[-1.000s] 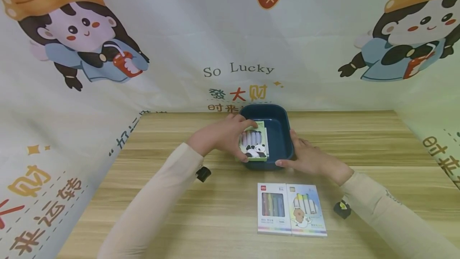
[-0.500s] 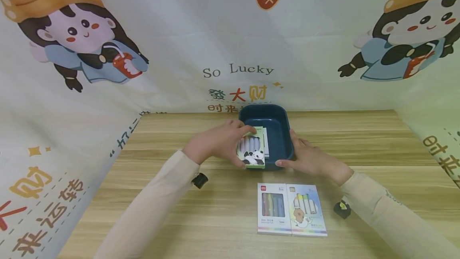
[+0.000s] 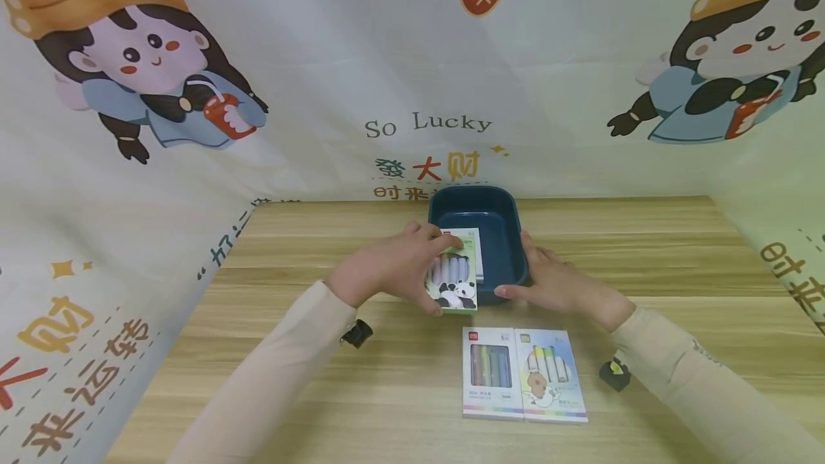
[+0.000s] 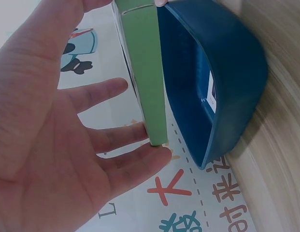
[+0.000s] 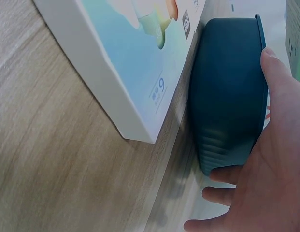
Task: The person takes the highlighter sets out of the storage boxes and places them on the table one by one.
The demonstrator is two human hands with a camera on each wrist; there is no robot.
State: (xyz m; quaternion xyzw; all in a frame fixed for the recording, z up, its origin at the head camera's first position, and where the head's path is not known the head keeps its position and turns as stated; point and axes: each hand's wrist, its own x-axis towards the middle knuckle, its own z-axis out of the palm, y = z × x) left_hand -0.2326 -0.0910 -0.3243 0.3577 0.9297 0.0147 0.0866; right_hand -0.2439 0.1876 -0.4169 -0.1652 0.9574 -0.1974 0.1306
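My left hand (image 3: 402,263) holds a green marker box (image 3: 454,281) with a panda print between thumb and fingers. The box is raised over the near left part of a dark blue plastic bin (image 3: 499,235), its lower end past the near rim. In the left wrist view, the green box's plain edge (image 4: 142,72) shows beside the bin (image 4: 236,82). A white box (image 3: 478,256) lies inside the bin, mostly hidden behind the green one. My right hand (image 3: 557,281) rests against the bin's near right corner. In the right wrist view its thumb touches the rim, and its fingers are fairly straight.
Two white boxes lie side by side in front of the bin: one with coloured pens (image 3: 491,374), one with a cartoon animal print (image 3: 551,378). Printed cloth (image 3: 322,56) hangs behind and beside the wooden table (image 3: 644,249).
The left hand has drawn the green marker box toward me, from over the bin to partly past its near rim. More of the white box beneath shows. The right hand and bin stay put.
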